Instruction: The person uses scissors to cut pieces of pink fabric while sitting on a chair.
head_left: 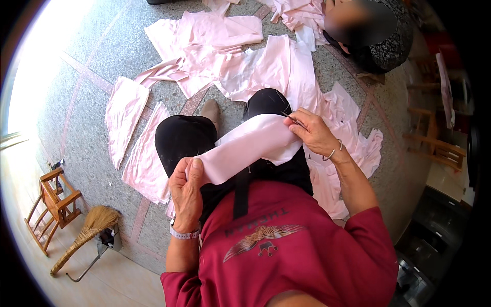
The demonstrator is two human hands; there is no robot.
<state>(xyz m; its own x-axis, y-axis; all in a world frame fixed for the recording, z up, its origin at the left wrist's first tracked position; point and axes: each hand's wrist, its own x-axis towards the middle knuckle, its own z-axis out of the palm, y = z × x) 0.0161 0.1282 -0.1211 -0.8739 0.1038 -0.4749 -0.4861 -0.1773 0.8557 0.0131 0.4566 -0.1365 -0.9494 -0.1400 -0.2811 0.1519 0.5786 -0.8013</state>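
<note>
A pale pink strip of fabric (250,146) is stretched across my lap between my two hands, its right part wider and hanging in a fold. My left hand (186,187) pinches its left end, thumb on top. My right hand (313,133) is closed at its upper right end, with a thin dark tool (295,122) between the fingers. That tool looks like small thread snips, but my fingers hide much of it. Beneath the strip are my knees in black trousers (184,138).
Many pink garment pieces (204,48) lie spread over the speckled floor (128,36) ahead and to both sides of my legs. Another person (383,46) sits at the upper right. To the left stand a small wooden chair (59,197), a straw broom (94,222) and a dustpan (108,245).
</note>
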